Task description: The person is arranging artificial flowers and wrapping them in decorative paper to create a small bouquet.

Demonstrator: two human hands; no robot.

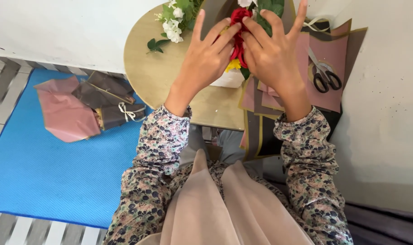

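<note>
Both hands, left hand point(206, 56) and right hand point(272, 54), pinched the red flower point(238, 38) between their fingertips, other fingers splayed. It stood upright between them, equally near each, above the round desk point(147, 72), beside the scissors point(324, 77).

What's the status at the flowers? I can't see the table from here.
Left hand and right hand both pinching the red flower, fingers spread. White flowers at left, scissors on wrapping sheets at right. Nothing blocking.
</note>
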